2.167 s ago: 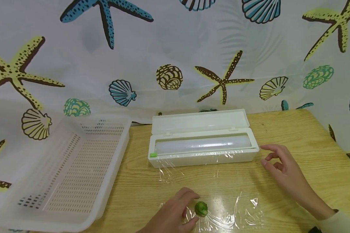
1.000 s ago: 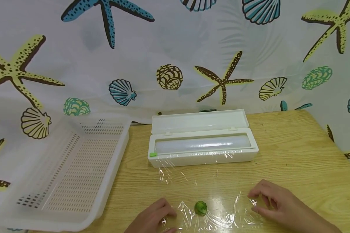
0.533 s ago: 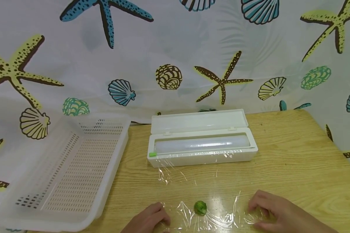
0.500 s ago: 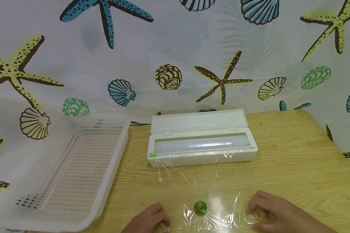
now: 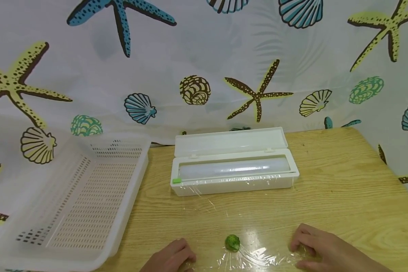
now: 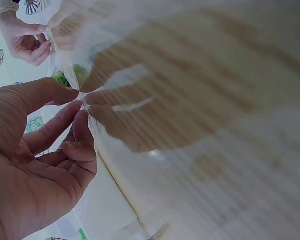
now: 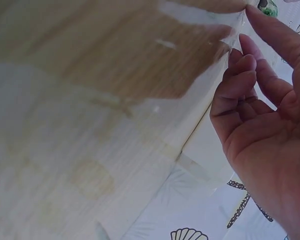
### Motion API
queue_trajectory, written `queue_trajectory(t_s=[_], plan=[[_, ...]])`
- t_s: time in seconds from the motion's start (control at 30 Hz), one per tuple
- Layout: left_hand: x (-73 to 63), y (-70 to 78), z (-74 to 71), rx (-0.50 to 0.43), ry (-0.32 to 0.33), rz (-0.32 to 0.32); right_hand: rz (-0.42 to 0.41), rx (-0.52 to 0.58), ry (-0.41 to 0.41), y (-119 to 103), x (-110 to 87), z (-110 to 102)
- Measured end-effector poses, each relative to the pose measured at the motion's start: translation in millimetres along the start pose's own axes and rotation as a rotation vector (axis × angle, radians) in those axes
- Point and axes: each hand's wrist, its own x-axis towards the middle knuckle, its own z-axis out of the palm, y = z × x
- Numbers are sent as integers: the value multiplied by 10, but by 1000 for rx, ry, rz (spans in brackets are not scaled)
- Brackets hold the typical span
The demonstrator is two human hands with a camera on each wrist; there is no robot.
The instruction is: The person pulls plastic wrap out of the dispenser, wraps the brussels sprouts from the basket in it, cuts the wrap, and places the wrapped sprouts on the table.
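A sheet of clear plastic wrap stretches over the table from a roll in an open white dispenser box. On the sheet near its front lies a small round green vegetable, much like a Brussels sprout. My left hand is at the sheet's front left. In the left wrist view, thumb and fingertip of the left hand nearly meet, pinching the film's edge. At the front right, my right hand touches the film, fingers bent. In the right wrist view, the right hand's thumb and fingertips stand apart.
A white perforated plastic basket occupies the left of the table. The dispenser's lid is raised at the back, before a cloth printed with starfish and shells. Bare wood table extends to the right.
My left hand has drawn away from the green vegetable toward the left. From beside the dispenser, my right hand has come forward to the sheet's front right. Creases in the film have shifted.
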Motion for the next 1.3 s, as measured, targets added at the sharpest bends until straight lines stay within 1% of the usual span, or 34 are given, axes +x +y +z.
queue_trajectory(t_s=[0.07,0.1,0.17,0.33,0.47,0.53,0.63,0.77,0.87,0.97,1.0,1.07,1.2,1.27,1.3], plan=[[-14,-91,86,30,26,30,-8,13,2,6,2,9],[-16,-121,117,42,36,42,-12,18,1,9,2,13],[-15,-151,165,73,79,72,-25,10,4,15,8,20],[7,-115,165,113,196,159,-78,-54,22,37,22,32],[17,-43,107,132,249,221,-100,-94,24,40,29,38],[20,-47,118,145,282,246,-105,-105,21,38,37,39],[11,-100,173,156,298,237,-87,-90,5,24,38,28],[1,-206,247,167,273,219,-35,-22,-21,9,32,-5],[7,-281,284,172,276,244,-27,12,-21,8,30,-26],[8,-342,315,149,302,262,-12,34,-22,1,29,-50],[10,-353,317,125,319,278,12,43,-29,-5,27,-60],[11,-372,313,93,330,283,61,66,-43,-20,24,-82],[8,-376,282,44,330,255,141,87,-68,-38,25,-113],[3,-342,247,38,319,231,152,94,-72,-38,28,-120],[3,-312,215,28,318,229,157,96,-74,-35,31,-123]])
